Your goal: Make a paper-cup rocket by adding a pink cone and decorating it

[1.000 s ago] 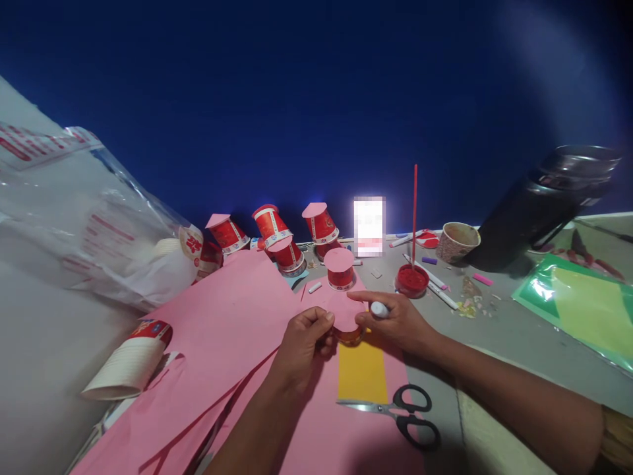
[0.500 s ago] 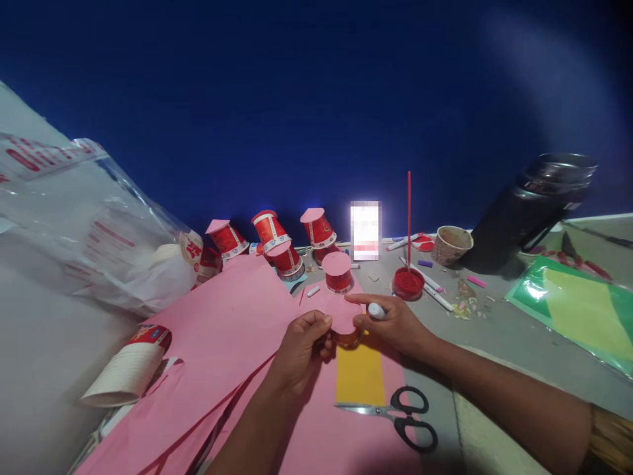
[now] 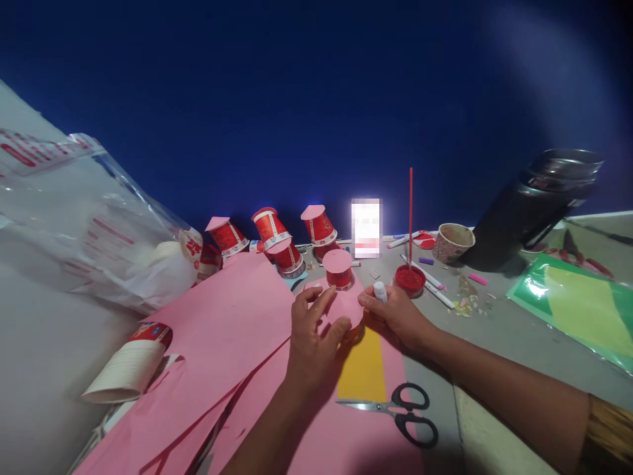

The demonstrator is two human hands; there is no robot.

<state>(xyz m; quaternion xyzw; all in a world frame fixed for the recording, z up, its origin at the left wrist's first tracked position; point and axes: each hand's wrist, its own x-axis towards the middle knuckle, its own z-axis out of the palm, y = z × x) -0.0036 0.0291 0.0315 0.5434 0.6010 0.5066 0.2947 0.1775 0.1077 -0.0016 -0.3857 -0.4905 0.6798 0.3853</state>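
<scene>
A pink paper disc (image 3: 347,307) lies over the top of a red paper cup (image 3: 353,332), mostly hidden below it. My left hand (image 3: 316,323) rests on the disc's left side with fingers and thumb spread, touching its edge. In my right hand (image 3: 395,316) is a white glue stick (image 3: 380,291), and the fingertips meet the disc's right edge. Just behind stands another red cup (image 3: 339,280) topped with a pink disc. Black-handled scissors (image 3: 390,407) lie in front, over yellow paper (image 3: 363,369) and pink paper.
Pink sheets (image 3: 222,316) cover the left side. Decorated red cups (image 3: 228,236) stand along the wall, near a glowing phone (image 3: 366,227). To the right are a red pot (image 3: 409,282) with an upright stick, markers, a used paper cup (image 3: 453,243), a black flask (image 3: 529,211) and a green packet (image 3: 568,303).
My left hand has gone from pinching the disc's near-left edge to spreading its fingers over it. My right fingers have drawn together at the disc's right edge, and the glue stick stands more upright.
</scene>
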